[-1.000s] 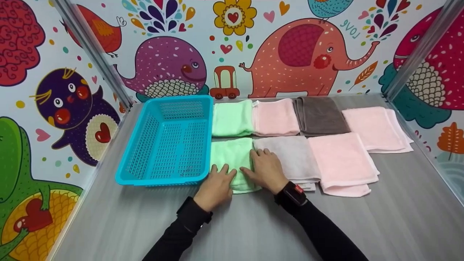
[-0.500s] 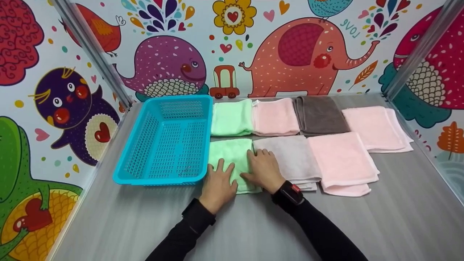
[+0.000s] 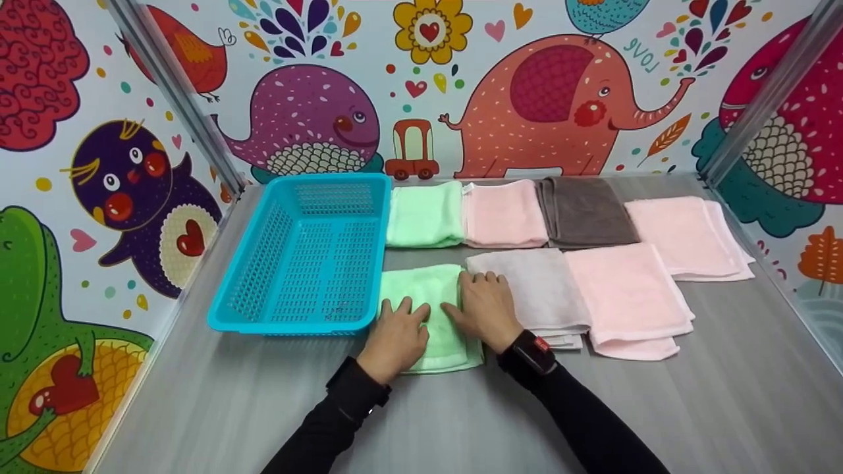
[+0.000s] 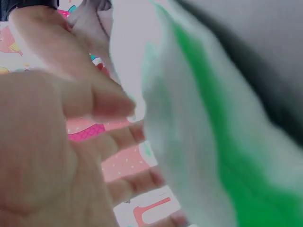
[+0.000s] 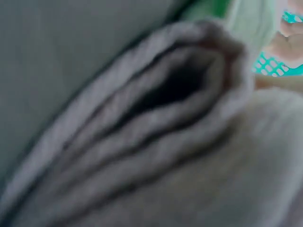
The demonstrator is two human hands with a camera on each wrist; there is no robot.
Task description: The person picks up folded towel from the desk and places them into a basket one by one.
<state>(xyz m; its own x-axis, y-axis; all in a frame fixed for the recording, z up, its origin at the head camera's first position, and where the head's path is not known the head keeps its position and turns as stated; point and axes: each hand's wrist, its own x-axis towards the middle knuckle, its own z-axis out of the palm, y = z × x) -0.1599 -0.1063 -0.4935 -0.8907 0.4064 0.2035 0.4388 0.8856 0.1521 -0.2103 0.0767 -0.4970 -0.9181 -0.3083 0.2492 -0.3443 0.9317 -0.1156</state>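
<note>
In the head view a folded light-green towel (image 3: 421, 283) lies on the table just right of the blue basket. My left hand (image 3: 397, 339) rests on its left side, fingers spread. On its right edge lies my right hand (image 3: 490, 309), fingertips touching the cloth. The left wrist view shows the thumb and fingertips of my left hand (image 4: 71, 127) against the blurred edge of the green towel (image 4: 189, 123). Beside my right hand is a light-grey folded towel (image 3: 537, 283); its stacked layers (image 5: 156, 118) fill the right wrist view and the right hand is hard to make out there.
The blue perforated basket (image 3: 299, 322) stands at the left with nothing in it. Behind lie another green towel (image 3: 425, 214), a pink one (image 3: 504, 214) and a dark brown one (image 3: 586, 210). Two more pink towels (image 3: 625, 289) lie at the right. A patterned wall (image 3: 527, 99) closes the back.
The front green towel has slid toward me, widening the gap to the back row. Both hands stay on it, the left having shifted slightly up and back.
</note>
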